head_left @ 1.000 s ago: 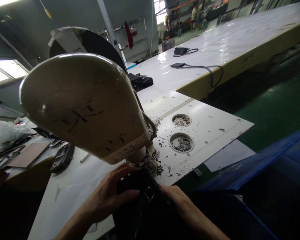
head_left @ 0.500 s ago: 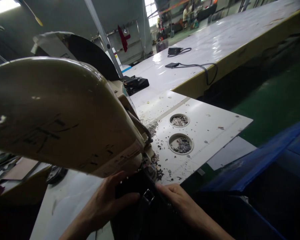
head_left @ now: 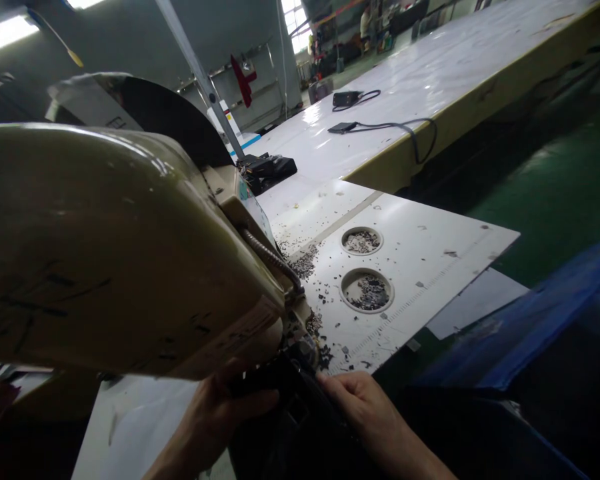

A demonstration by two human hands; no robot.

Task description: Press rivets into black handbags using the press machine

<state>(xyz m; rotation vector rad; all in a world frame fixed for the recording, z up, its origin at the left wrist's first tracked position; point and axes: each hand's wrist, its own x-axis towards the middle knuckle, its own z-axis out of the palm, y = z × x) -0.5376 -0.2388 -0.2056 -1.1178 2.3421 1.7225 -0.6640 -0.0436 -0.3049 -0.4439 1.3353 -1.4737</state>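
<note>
Low in the view, a black piece of material [head_left: 290, 440] with a small square metal fitting hangs at the working end of a beige industrial sewing machine [head_left: 145, 253]. My left hand [head_left: 220, 407] is closed round its left side, thumb lying across the front. The fingers of this hand partly disappear behind the material and under the machine head. On the opposite side, my right hand [head_left: 360, 400] pinches its right edge close to the machine. The material's lower part is too dark to make out.
Small dark scraps litter the white machine table [head_left: 430, 240], which has two round recesses [head_left: 367, 291] and a printed ruler. Behind stands a long white table [head_left: 455, 67] with black corded items [head_left: 347, 99]. A blue-edged container [head_left: 520, 333] stands at right. A person [head_left: 365, 27] is far back.
The view has shifted slightly, and the machine head appears lower and further left. Both hands keep hold of the black material; its metal fitting is darker now.
</note>
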